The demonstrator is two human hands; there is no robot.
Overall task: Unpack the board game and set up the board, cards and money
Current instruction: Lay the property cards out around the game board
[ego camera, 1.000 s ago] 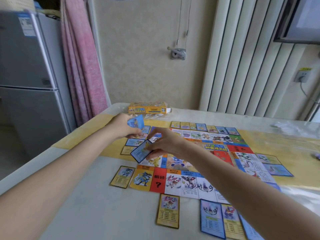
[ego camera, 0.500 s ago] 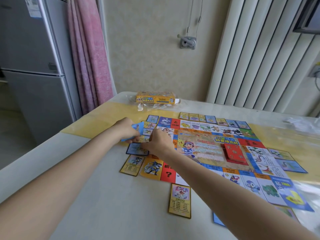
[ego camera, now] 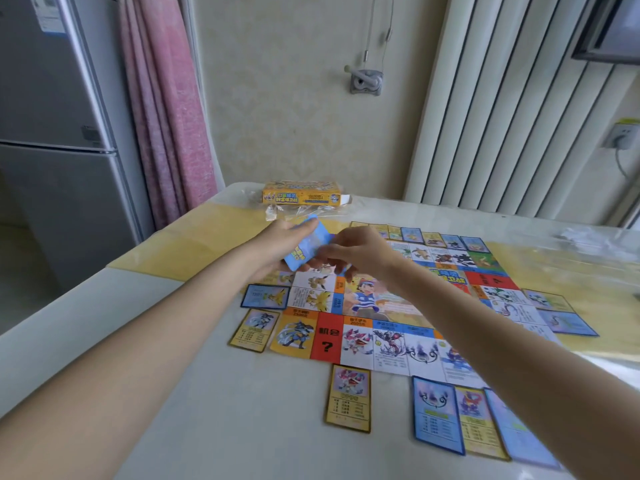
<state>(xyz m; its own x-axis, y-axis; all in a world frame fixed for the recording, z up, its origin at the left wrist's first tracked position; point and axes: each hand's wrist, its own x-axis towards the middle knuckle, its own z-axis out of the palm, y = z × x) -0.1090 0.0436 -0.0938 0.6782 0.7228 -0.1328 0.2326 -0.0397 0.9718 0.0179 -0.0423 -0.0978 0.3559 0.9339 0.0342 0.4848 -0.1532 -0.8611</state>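
Head view: left hand [ego camera: 277, 242] grips a card stack [ego camera: 306, 249]; right hand [ego camera: 360, 252], back from laying one, pinches the next. Dealing around the board [ego camera: 381, 327] continues.

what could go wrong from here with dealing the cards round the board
1. The left hand holds the blue deck tilted above the board while the right hand pinches at it; a loose pull could spill cards onto the layout.
2. The right forearm stretches low over the board and could drag the thin sheet out of line with the cards laid beside it.
3. The three near cards overlap, so one could get missed or nudged.
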